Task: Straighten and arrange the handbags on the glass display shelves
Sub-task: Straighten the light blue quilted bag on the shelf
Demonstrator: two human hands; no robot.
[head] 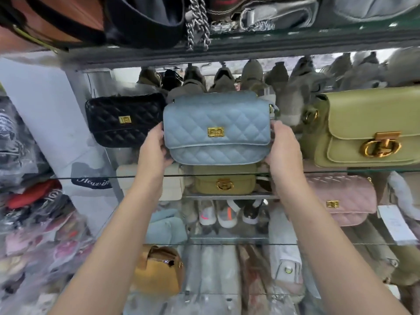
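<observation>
A light blue quilted handbag [216, 130] with a gold clasp is upright at the middle of the glass shelf [91, 177]. My left hand [154, 148] grips its lower left side and my right hand [284, 146] grips its lower right side. To its left stands a black quilted handbag [122, 120], facing forward. To its right stands a larger olive green handbag [368, 130] with a round gold clasp. The blue bag sits forward of the other two.
The shelf above holds brown, black and grey bags with a chain [197, 23] hanging down. Lower shelves carry a small olive bag [223, 179], a pink quilted bag [341, 198], a tan bag [159, 269] and sneakers [227, 214]. Wrapped goods are piled at left.
</observation>
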